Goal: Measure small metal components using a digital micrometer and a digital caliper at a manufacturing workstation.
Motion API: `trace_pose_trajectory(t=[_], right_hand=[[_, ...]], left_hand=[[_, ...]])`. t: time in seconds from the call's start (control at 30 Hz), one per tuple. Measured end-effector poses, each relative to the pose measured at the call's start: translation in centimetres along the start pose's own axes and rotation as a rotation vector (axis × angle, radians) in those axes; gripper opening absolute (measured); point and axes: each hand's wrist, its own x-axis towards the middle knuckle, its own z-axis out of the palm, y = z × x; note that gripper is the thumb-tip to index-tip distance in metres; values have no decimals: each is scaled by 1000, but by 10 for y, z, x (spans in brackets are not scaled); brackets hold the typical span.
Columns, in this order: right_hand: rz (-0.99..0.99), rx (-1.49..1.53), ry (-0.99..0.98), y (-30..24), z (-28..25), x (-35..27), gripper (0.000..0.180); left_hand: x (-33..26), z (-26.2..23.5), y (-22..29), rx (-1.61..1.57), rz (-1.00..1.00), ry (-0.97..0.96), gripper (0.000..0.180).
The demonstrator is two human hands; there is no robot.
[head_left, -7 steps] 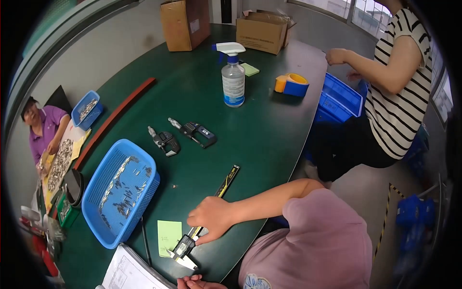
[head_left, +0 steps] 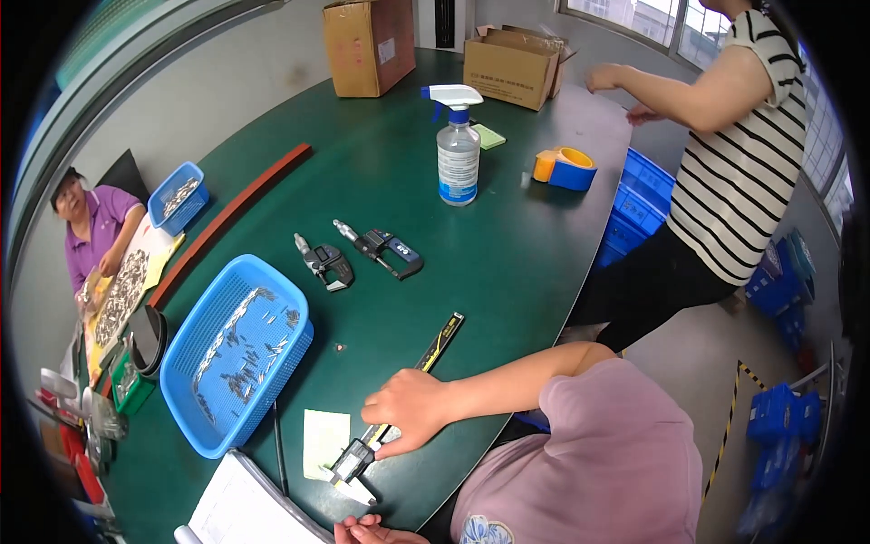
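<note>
Covering most of the frame, table: dark green oval top point(head_left: 507, 263), running from the upper centre to the lower left.
Cardboard boxes: two at the upper centre, a tall one point(head_left: 367, 45) and a lower one point(head_left: 512, 65) with its flaps open; contents not visible.
Blue basket: mesh tray point(head_left: 237, 349) at the left centre, holding a thin scatter of small silvery metal parts.
Small blue bin: at the upper left point(head_left: 178, 198), beside a seated person, filled with similar metal pieces.
Blue crates: stacked point(head_left: 645, 201) off the table edge at the right centre; contents cannot be told.
Spray bottle: clear, white trigger head point(head_left: 459, 150), upright at the upper centre.
Caliper: digital slide type point(head_left: 399, 403), lying flat at the lower centre, its end over a pale green note point(head_left: 323, 440).
Right hand: point(head_left: 408, 410) resting curled over the caliper beam, fingers closed down on it.
Left hand: point(head_left: 373, 530) only fingertips show at the bottom edge; state cannot be told.
</note>
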Motion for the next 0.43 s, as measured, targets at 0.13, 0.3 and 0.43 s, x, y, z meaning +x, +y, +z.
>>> trace_pose_trajectory(t=[0.13,0.3,0.43], right_hand=[[-32,9,25,4,-2,6,41],[-66,-24,57,-1,3,16,39],[-126,-60,-46,4,-4,25,33]], left_hand=[[0,9,0,40,68,-8,26],[6,10,-2,-86,61,13,25],[2,24,-4,-111,125,-97,16]])
